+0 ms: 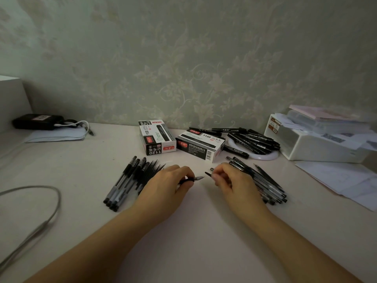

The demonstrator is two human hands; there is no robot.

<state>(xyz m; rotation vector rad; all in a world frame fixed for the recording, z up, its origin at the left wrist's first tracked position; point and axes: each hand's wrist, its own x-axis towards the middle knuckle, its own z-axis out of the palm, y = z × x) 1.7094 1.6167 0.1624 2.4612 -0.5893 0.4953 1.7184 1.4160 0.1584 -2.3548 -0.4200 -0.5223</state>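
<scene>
Black pen (pixel 193 179) pinched in left hand (pixel 169 182), tip twd right hand (pixel 232 181) pinching cap (pixel 208 174).

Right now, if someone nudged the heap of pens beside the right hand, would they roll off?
Probably a few would: the pens are slim round barrels piled loosely on a smooth table. Lying crosswise, they may snag one another and stop soon. Each looks stiff and light.

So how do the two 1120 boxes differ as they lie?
The left box turns a short end toward the camera, print upside down; the right box shows its long side, print upright, with a barcode end. Both are black, white and red.
</scene>
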